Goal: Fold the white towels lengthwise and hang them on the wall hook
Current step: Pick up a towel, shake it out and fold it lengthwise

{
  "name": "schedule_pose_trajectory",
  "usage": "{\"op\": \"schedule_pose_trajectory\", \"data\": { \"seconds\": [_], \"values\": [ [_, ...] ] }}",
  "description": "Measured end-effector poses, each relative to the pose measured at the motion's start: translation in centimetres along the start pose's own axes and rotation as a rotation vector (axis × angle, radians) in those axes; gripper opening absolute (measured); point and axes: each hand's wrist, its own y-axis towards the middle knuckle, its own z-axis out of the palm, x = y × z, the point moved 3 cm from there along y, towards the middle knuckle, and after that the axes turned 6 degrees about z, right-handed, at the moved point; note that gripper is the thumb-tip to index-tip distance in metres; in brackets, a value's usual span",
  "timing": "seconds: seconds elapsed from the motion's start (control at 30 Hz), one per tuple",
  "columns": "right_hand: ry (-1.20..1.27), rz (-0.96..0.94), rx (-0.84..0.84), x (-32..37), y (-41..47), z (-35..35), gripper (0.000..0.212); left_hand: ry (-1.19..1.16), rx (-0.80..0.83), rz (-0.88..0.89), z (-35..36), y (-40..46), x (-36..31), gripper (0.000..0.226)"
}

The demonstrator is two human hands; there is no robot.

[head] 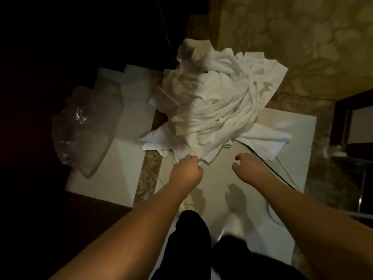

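A heap of crumpled white towels lies on the pale tiled floor ahead of me. My left hand reaches down to the near edge of the heap, and its curled fingers pinch a towel corner there. My right hand hovers just right of it, above the floor, fingers loosely curled and holding nothing. No wall hook is in view.
A crumpled clear plastic bag lies on the floor at the left. A patterned wall rises behind the heap. A dark-framed furniture piece and a glass surface stand at the right. My dark trouser legs show below.
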Motion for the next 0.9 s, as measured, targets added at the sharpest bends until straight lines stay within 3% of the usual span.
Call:
{"op": "schedule_pose_trajectory", "data": {
  "seconds": [0.3, 0.6, 0.67, 0.8, 0.9],
  "values": [
    [-0.104, -0.114, -0.069, 2.0, 15.6, -4.7, 0.037, -0.031, -0.014, -0.058, -0.8, 16.0, 0.9, 0.032],
    [-0.043, -0.406, -0.296, 4.9, 25.2, -8.7, 0.050, 0.064, -0.234, -0.040, -0.9, 29.1, -0.9, 0.049],
    [-0.015, -0.420, -0.303, 6.0, 26.7, -9.2, 0.049, 0.068, -0.224, -0.026, -0.9, 30.3, -0.5, 0.041],
    [-0.163, -0.396, -0.149, 7.0, 28.7, -8.5, 0.041, 0.089, -0.167, -0.037, -0.8, 31.6, 1.0, 0.024],
    [-0.338, -0.378, -0.166, 6.7, 28.3, -7.7, 0.029, 0.025, -0.016, -0.079, -0.2, 31.2, 1.2, 0.022]
  ]
}}
